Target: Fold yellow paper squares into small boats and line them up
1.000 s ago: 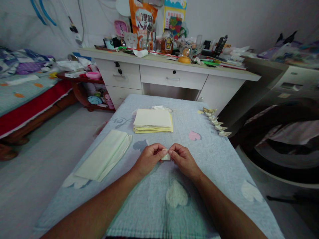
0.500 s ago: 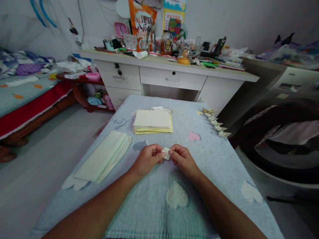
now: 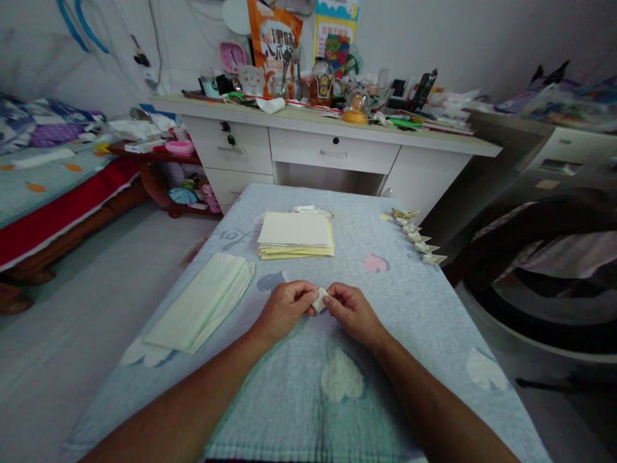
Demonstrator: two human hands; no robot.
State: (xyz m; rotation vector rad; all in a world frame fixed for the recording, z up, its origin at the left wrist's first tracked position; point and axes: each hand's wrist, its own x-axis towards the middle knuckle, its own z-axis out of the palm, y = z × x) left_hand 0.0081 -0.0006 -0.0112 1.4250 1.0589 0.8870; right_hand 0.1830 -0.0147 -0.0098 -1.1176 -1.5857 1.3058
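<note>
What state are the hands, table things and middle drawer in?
Left hand: pinching small paper
Right hand: pinching it too
Small paper: folded
Paper stack: piled flat
Long paper: folded, lying flat
Small folded pieces: in a row
White item behind stack: unclear
Middle drawer: shut

- Before you stands a table [image 3: 409, 315], covered in pale blue.
- Facing you beyond it is a white desk [image 3: 427, 177] with drawers [image 3: 306, 138], set along a greyish-white wall [image 3: 419, 38].
- On your left, you have a red-sided bed [image 3: 72, 209] and a low brown stand [image 3: 152, 180], over a grey floor [image 3: 125, 263].
- On your right sits a grey washer [image 3: 535, 164].
- Your light is dim, darker rightward.
</note>
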